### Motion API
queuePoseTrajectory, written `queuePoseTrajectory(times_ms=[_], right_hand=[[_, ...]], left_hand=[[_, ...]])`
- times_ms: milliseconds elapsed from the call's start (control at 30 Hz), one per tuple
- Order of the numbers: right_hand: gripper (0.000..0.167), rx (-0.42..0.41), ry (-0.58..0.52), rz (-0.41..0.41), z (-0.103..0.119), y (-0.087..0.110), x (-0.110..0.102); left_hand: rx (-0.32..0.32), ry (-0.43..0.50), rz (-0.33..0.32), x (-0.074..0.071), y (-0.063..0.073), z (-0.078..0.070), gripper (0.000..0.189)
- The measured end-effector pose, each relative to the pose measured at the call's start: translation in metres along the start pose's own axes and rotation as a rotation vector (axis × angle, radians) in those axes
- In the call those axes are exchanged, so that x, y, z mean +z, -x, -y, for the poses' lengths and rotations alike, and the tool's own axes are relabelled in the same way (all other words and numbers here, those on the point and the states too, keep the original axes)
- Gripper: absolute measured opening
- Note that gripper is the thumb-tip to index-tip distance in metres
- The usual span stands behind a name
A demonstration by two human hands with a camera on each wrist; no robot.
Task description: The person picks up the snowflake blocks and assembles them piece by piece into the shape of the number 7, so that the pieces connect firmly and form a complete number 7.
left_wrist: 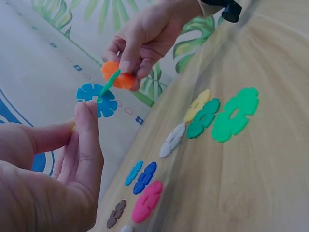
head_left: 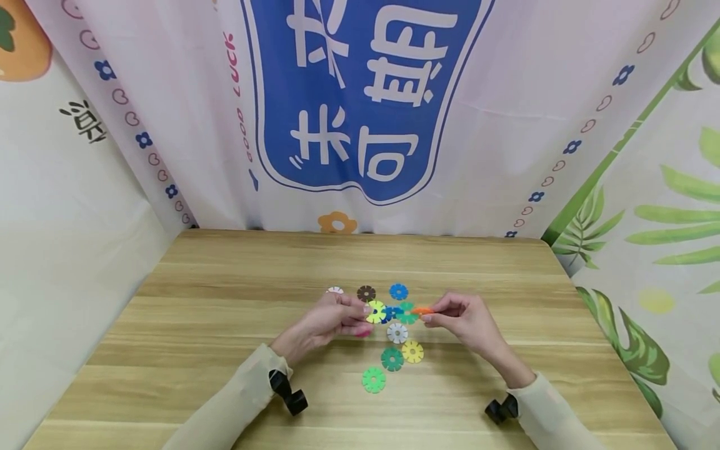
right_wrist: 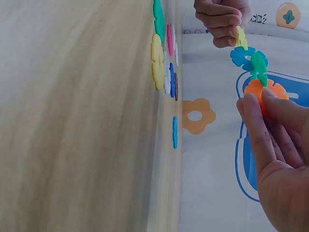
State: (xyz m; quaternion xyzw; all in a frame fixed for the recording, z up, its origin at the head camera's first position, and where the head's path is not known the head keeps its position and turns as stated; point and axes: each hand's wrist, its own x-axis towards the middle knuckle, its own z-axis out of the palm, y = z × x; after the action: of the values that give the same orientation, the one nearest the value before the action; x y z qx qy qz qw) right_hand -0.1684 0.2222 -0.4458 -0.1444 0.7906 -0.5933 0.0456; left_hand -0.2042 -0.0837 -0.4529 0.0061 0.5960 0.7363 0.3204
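Note:
Above the table, both hands hold a chain of notched plastic snowflake discs. The left hand [head_left: 326, 320] pinches the yellow disc [head_left: 376, 307] at one end between thumb and fingers. A blue disc [left_wrist: 108, 107] is joined beside it, and a green disc [right_wrist: 259, 63] links on from the blue one. At the other end, the orange disc [right_wrist: 279, 89] meets the green disc edge to edge, pinched by the thumb and fingertips of the right hand [head_left: 467, 315]. Whether the orange and green slots are fully engaged, I cannot tell.
Loose discs lie on the wooden table [head_left: 225, 375]: brown [head_left: 362, 290], blue [head_left: 394, 290], white-grey [head_left: 392, 332], yellow [head_left: 407, 350], dark green [head_left: 387, 359], light green [head_left: 368, 379], pink [left_wrist: 147, 200] and dark blue [left_wrist: 145, 178]. Behind stands a printed curtain [head_left: 506, 125].

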Motion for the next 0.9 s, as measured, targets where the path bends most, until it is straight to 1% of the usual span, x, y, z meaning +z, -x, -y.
queuePoseTrajectory(times_ms=[133,333,433,533,667,767,900], right_hand=[[0.012,0.006,-0.029,-0.005,-0.002,-0.002,0.003],[0.011,0.005,-0.018,-0.027,-0.003,-0.005,0.008],[0.011,0.009,-0.020,-0.021,-0.003,-0.005,0.009],[0.012,-0.009,-0.035,0.008,-0.003,-0.005,0.010],[0.014,-0.021,-0.057,0.037,-0.004,-0.005,0.012],[0.015,-0.033,-0.063,0.039,-0.005,-0.004,0.012],[0.013,-0.058,-0.047,0.030,-0.004,-0.003,0.015]], left_hand=[[0.010,0.018,0.009,0.000,0.001,0.000,0.006],[0.016,0.018,-0.006,0.000,0.002,-0.001,0.012],[0.020,0.010,-0.018,-0.002,0.003,-0.001,0.015],[0.031,0.000,-0.023,-0.003,0.005,-0.002,0.016],[0.045,-0.026,-0.001,-0.004,0.007,-0.003,0.015],[0.054,-0.041,0.013,-0.004,0.008,-0.004,0.014],[0.049,-0.039,-0.002,-0.004,0.009,-0.004,0.013]])
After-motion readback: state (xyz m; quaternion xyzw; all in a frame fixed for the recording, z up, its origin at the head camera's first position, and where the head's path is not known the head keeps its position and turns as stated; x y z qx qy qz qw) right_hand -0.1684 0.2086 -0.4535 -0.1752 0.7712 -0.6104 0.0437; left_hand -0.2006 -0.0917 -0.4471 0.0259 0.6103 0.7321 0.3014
